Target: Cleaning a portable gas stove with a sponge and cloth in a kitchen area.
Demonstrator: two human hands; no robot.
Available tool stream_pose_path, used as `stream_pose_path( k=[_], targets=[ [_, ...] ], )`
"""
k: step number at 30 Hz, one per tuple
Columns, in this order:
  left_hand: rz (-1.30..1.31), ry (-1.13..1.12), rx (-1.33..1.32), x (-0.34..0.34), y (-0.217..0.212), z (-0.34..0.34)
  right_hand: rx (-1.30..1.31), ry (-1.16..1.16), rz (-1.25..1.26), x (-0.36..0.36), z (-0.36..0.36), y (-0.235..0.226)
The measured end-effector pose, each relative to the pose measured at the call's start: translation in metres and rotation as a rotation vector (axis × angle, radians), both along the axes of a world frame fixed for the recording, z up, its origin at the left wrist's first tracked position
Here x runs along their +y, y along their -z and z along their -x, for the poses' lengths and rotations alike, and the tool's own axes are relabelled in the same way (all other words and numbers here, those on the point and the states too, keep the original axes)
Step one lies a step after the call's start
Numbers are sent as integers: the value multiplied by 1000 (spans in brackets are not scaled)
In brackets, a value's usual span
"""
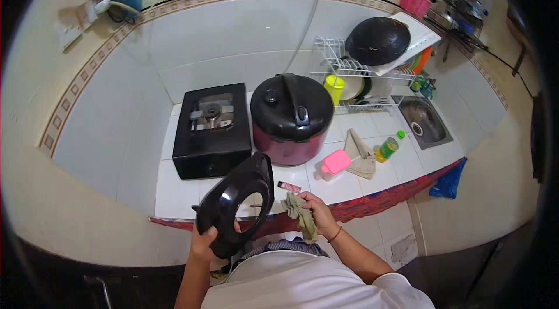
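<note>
My left hand [204, 244] grips the lower left edge of a glossy black stove top plate [224, 210]. The plate is tilted up at the counter's front edge, and a large round hole goes through it. A crumpled grey-green cloth [304, 220] hangs from my right hand [320, 215], its fingers closed on it, just right of the plate. Behind the plate stands a black single-burner stove [195, 155], its burner [212, 112] exposed in a rectangular opening. A small red-patterned stick with a black end [289, 187] lies near the cloth.
A large black-lidded rice cooker [291, 105] stands right of the stove. Farther right are a pink-lidded container [336, 162], a folded beige cloth [362, 163], a green-capped bottle [386, 149] and a sink [425, 118]. A dish rack [331, 52] carries a black wok [378, 41]. Red patterned fabric [372, 207] edges the counter.
</note>
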State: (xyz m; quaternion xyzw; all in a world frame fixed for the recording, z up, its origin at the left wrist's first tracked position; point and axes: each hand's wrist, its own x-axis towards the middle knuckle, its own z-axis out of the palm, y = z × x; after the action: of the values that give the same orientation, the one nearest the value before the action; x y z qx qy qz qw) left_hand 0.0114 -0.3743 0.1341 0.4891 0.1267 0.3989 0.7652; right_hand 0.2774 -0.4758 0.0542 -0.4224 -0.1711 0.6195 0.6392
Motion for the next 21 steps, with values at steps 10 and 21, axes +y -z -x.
stream_pose_path(
  k=[10, 21],
  targets=[
    [-525, 720, 484, -14, -49, -149, -64, 137, 182, -114, -104, -7],
    [-1047, 1137, 401, -73, -16, -292, 474, 540, 258, -209, -150, -13]
  ],
)
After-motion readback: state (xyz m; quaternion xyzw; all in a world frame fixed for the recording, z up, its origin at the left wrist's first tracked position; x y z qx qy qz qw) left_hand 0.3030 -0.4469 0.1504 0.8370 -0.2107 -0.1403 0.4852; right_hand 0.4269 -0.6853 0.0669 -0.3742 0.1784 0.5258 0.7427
